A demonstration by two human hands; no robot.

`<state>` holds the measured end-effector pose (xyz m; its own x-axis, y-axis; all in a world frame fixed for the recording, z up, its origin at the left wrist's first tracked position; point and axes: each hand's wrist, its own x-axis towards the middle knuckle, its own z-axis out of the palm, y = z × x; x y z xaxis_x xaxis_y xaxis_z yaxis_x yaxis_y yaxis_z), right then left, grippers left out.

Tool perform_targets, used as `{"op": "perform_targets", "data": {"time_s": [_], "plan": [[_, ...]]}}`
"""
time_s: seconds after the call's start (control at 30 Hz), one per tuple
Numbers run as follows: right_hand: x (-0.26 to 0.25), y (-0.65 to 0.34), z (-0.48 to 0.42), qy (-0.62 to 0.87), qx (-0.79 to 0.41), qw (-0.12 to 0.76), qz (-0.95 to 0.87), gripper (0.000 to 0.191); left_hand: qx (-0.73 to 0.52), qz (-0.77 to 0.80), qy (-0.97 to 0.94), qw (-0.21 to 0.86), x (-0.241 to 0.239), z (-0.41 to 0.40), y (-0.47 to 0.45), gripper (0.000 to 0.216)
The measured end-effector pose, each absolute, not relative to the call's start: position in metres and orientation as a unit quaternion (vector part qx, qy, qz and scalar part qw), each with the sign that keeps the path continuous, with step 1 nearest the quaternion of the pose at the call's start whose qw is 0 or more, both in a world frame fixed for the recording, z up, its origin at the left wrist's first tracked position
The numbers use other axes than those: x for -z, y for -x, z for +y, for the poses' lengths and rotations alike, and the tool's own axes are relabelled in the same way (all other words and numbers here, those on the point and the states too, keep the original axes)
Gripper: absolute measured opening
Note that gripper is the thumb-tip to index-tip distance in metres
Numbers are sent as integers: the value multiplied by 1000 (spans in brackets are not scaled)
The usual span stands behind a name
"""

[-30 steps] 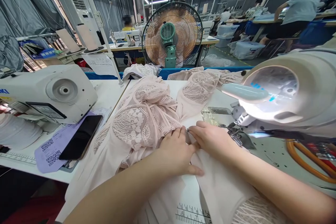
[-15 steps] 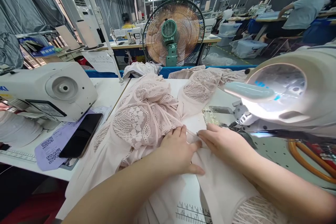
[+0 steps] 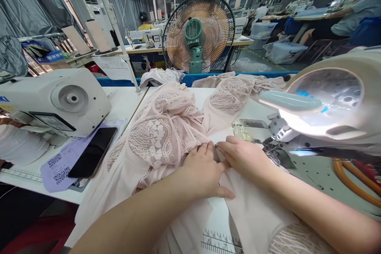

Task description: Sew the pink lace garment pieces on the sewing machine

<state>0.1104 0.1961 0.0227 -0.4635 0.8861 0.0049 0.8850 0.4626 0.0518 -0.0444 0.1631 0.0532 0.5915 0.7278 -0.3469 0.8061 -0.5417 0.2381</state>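
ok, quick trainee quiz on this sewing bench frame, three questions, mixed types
1. True or false: the left hand and the right hand both rest on pink fabric.
2. The black phone lies on: A the purple sheet, B a plate, C a book.
3. Which hand is nearer the lit sewing machine?
Key: 1 true; 2 A; 3 right.

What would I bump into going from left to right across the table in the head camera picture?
You'd meet the white sewing machine → pink lace cloth → left hand → right hand → lit sewing machine → orange hose.
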Motion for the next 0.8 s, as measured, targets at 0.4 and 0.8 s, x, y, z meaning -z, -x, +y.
{"op": "perform_targets", "data": {"time_s": [0.4,0.8], "plan": [[-37,-119,184,-527,-4,63,847,19,112,440,-872,181,-53,164,44,80],[-30,-119,186,-518,-20,5,855,18,101,439,-872,190,-54,163,44,79]]}}
